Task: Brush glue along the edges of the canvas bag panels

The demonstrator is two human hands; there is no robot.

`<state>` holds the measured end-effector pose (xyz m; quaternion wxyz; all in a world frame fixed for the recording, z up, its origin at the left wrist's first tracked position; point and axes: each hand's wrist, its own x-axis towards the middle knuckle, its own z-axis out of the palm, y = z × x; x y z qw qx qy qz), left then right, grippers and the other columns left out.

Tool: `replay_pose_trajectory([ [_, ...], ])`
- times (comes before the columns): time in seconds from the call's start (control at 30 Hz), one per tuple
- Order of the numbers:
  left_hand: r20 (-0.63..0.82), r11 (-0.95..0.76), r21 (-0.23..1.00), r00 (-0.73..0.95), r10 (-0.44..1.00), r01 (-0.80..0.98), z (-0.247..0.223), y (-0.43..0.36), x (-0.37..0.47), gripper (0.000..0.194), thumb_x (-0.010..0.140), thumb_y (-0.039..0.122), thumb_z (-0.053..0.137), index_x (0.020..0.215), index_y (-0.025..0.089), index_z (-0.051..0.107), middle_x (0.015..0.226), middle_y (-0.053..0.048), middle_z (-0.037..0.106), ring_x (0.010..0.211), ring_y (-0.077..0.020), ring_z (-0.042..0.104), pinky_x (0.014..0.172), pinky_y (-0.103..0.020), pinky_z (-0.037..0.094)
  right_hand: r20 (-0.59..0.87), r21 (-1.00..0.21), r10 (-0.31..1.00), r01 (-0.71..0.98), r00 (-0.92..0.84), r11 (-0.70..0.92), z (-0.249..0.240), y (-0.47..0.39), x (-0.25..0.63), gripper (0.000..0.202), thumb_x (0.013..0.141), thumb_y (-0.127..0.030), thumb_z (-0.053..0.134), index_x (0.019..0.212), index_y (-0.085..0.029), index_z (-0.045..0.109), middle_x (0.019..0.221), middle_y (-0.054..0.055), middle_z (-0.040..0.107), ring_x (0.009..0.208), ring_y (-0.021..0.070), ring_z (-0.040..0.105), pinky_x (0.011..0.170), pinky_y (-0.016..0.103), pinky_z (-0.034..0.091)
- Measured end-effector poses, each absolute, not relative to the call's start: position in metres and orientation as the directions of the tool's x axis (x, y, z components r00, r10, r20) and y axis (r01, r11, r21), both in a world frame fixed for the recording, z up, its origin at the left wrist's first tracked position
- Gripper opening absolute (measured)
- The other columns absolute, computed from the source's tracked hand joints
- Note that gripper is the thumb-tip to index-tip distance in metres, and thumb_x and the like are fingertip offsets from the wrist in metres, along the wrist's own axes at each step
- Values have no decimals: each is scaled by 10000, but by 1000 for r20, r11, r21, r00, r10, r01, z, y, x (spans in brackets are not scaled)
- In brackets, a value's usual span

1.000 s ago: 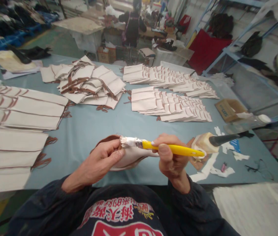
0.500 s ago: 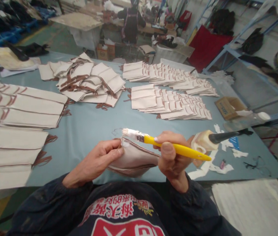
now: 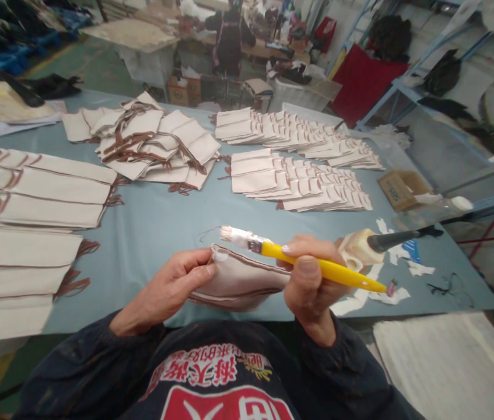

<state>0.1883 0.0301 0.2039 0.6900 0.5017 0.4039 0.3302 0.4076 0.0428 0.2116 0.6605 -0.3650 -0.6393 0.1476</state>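
My left hand pinches the left corner of a beige fabric piece with dark-trimmed edges, layered like a pouch. A white, wet-looking smear shows on that corner. In my right hand is a paintbrush with a yellow handle, held level and pointing left. White paste coats its bristles, which are just above the fabric's top edge and look apart from it. The fabric's right end passes behind my right hand, so I cannot tell whether those fingers also grip it. A thin dark thread sticks out beside the bristle tip.
Overlapping rows of beige pieces lie at left and far right, with a loose heap between. To the right are a pale container, a cardboard box, white scraps and glasses. A person stands beyond the table.
The brush has moved slightly right and off the fabric's left corner, along with my right hand. My left hand keeps its pinch. The whole view has shifted a little.
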Motion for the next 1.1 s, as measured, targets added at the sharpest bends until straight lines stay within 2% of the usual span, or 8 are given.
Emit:
replay_pose_trajectory([
  [0.13,-303,382,919,439,846,-101,203,29,187,341,924,435,701,1078,142,785,902,-53,765,795,-180,664,726,-237,520,758,-652,622,257,196,713,218,32,426,229,1008,-358,590,856,-219,690,617,-39,592,458,110,529,433,262,417],
  [0.3,-343,404,912,416,842,-67,201,30,190,407,888,482,731,1075,126,790,908,-60,739,723,-155,620,624,-205,468,764,-626,645,270,23,732,209,27,425,199,1003,-293,563,872,-221,694,633,-32,634,486,117,565,463,269,446],
  [0.5,-356,448,879,399,845,-163,199,30,197,400,837,478,795,1025,125,791,749,-29,704,658,-142,604,628,-215,493,759,-637,651,249,33,730,194,40,399,157,1014,-300,552,954,-248,687,718,-25,677,558,134,610,523,287,489],
  [0.67,-343,442,884,435,833,-150,199,27,195,359,898,450,737,1073,139,769,839,-50,740,754,-183,665,711,-259,539,681,-730,704,268,202,629,196,56,408,209,1027,-376,542,945,-249,687,723,-28,663,549,112,586,516,259,479],
  [0.8,-233,244,969,406,884,23,204,26,194,321,949,425,642,998,135,770,886,-57,730,785,-185,642,695,-252,513,381,-921,859,226,342,318,192,82,447,346,997,-500,549,887,-199,679,590,-44,597,452,88,498,438,217,393],
  [0.9,-97,20,979,378,921,204,205,27,194,293,975,358,567,892,144,749,798,-40,695,757,-184,620,695,-266,515,265,-947,882,277,390,163,187,88,477,380,915,-547,646,850,-175,686,568,-49,585,433,76,446,418,205,345],
  [1.0,79,-221,918,394,916,330,199,26,196,254,981,245,504,853,158,705,761,-25,671,722,-169,608,693,-268,515,204,-975,882,174,424,141,189,76,486,360,929,-529,638,857,-179,685,560,-60,571,429,73,447,416,198,342],
  [1.1,289,-464,792,426,857,397,189,25,200,252,965,136,469,755,181,600,682,1,607,639,-142,567,629,-251,476,195,-981,885,74,422,181,196,59,473,304,937,-470,655,827,-187,684,528,-68,555,419,70,448,411,191,349],
])
